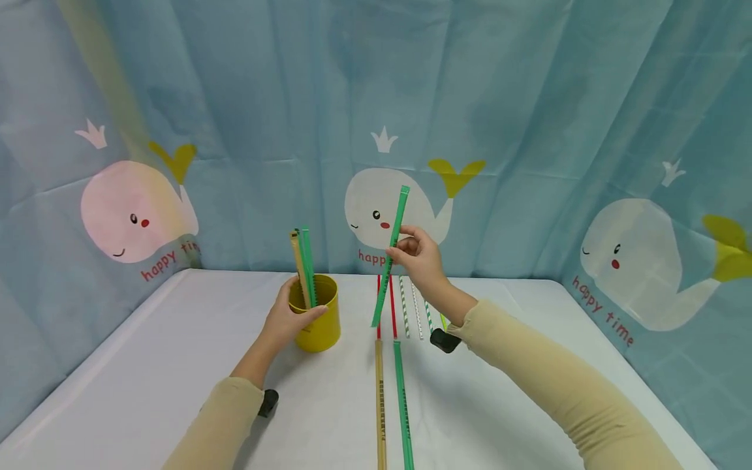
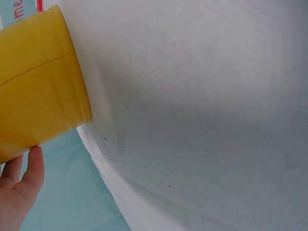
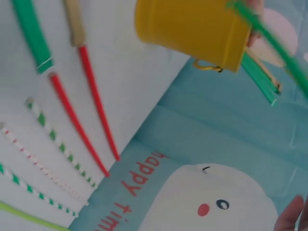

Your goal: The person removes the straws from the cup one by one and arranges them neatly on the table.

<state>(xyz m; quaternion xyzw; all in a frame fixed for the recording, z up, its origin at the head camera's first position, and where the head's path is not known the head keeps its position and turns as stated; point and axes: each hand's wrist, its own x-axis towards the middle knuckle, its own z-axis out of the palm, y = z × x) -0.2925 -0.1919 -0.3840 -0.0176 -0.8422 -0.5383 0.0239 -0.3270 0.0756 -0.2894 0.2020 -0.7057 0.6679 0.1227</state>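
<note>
Right hand up near frame centre, pinching slim, printed green strip, tilted. Left hand left of centre, grasping smooth yellow cylindrical cup.

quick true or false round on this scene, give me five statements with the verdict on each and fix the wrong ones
1. The right hand pinches a raised green strip. True.

2. The left hand holds a red stick. False: the left hand holds the yellow cup.

3. A tan strip and another green strip lie side by side on the white table. True.

4. Nothing is inside the yellow cup. False: tan and green strips stick out of it.

5. Every thin stick on the table is red. False: besides red sticks, there are striped sticks and a yellow-green stick.
</note>
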